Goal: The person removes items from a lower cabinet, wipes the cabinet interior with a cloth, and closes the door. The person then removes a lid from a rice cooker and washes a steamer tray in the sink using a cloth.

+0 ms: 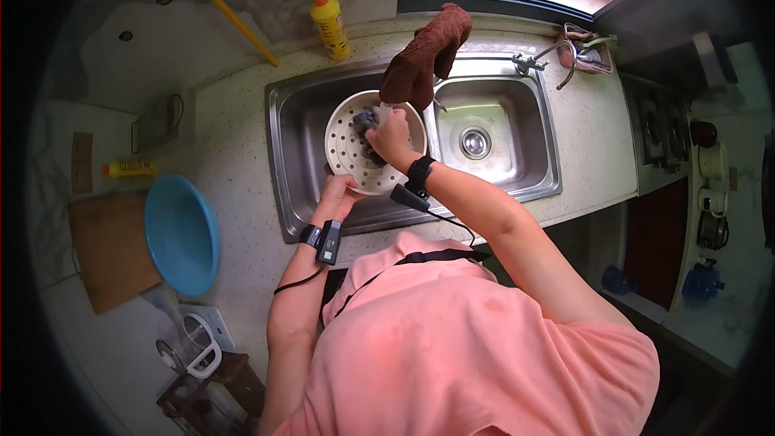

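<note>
Over the left basin of the steel sink (300, 113) is a round white steamer tray (343, 157) with holes. My left hand (339, 194) grips its lower rim. Inside the tray, my right hand (391, 141) is closed on a grey scrubbing cloth (366, 120), pressed against the tray's surface. A brown towel (428, 56) hangs over the faucet between the two basins, just above my right hand. Its lower end is close to the tray's upper rim.
A yellow bottle (329, 26) stands behind the sink. Right of it are the other basin (504, 133), a tap (565, 60) and a pink basket (596, 60). At the left are a blue basin (182, 234), a brown board (109, 250) and a glass jug (194, 343).
</note>
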`<act>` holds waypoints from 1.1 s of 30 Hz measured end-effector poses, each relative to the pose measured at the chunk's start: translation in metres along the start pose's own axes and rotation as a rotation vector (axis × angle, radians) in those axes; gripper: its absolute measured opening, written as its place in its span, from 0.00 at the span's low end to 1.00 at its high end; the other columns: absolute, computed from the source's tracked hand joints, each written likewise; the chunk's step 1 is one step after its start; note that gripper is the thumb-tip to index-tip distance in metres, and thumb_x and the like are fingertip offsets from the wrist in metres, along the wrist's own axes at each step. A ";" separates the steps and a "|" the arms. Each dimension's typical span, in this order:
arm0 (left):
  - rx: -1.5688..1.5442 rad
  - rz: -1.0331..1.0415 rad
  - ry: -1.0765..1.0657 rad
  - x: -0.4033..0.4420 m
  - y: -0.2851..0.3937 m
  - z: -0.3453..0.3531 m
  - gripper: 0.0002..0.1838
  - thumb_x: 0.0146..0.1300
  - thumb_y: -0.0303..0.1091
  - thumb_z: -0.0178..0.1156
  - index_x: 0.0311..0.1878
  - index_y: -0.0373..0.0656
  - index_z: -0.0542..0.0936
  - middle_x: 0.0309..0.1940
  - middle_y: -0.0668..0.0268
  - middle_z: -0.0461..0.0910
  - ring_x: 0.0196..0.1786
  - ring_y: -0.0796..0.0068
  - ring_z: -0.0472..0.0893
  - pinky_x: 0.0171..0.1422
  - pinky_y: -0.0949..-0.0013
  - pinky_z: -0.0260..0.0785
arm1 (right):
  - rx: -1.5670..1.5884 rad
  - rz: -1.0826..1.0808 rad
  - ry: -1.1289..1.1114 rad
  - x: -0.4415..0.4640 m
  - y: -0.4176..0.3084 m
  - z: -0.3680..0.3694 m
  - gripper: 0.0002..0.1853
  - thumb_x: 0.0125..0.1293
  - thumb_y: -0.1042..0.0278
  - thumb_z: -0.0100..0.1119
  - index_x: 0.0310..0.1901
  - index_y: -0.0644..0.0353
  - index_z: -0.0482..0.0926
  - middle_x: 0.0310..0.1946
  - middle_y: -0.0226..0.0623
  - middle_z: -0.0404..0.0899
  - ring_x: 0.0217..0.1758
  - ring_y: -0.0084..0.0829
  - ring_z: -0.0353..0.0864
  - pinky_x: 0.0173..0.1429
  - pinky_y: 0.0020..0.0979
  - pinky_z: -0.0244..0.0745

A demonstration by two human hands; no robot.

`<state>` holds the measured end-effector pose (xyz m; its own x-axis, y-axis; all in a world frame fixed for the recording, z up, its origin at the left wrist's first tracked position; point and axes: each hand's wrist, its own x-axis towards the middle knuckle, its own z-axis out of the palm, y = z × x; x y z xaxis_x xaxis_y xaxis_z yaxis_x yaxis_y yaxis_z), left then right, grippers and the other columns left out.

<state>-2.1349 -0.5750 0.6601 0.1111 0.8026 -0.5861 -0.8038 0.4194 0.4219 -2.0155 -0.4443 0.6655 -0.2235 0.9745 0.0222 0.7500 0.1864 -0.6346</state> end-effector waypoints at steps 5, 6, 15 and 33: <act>-0.003 -0.045 0.076 0.013 0.004 0.005 0.37 0.40 0.14 0.45 0.61 0.37 0.64 0.53 0.53 0.72 0.55 0.49 0.76 0.54 0.42 0.75 | 0.160 -0.429 -0.029 -0.007 -0.020 0.025 0.21 0.42 0.67 0.64 0.41 0.62 0.73 0.39 0.52 0.73 0.42 0.55 0.74 0.47 0.47 0.72; -0.051 -0.035 0.086 0.016 0.007 0.003 0.37 0.39 0.13 0.45 0.61 0.37 0.65 0.53 0.53 0.72 0.56 0.49 0.76 0.54 0.43 0.74 | 0.202 -0.449 -0.172 -0.014 -0.024 0.017 0.18 0.40 0.68 0.64 0.37 0.61 0.75 0.34 0.50 0.75 0.42 0.52 0.75 0.47 0.47 0.72; -0.191 -0.024 0.018 0.034 -0.007 0.008 0.40 0.37 0.13 0.43 0.63 0.38 0.64 0.53 0.50 0.72 0.56 0.44 0.75 0.56 0.37 0.72 | -0.355 -0.530 -0.877 0.002 0.001 -0.043 0.20 0.43 0.73 0.64 0.43 0.50 0.83 0.40 0.40 0.81 0.46 0.45 0.80 0.49 0.41 0.75; 0.063 -0.077 -0.022 0.003 0.028 0.027 0.39 0.40 0.15 0.44 0.64 0.37 0.60 0.57 0.47 0.69 0.58 0.37 0.72 0.54 0.26 0.67 | 0.108 -0.064 -0.020 0.020 -0.003 0.020 0.26 0.46 0.61 0.66 0.50 0.55 0.78 0.44 0.52 0.80 0.46 0.50 0.80 0.48 0.42 0.75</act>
<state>-2.1413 -0.5498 0.6885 0.1840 0.7759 -0.6035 -0.7541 0.5053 0.4196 -2.0349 -0.4282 0.6528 -0.2815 0.9582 0.0507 0.6628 0.2324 -0.7118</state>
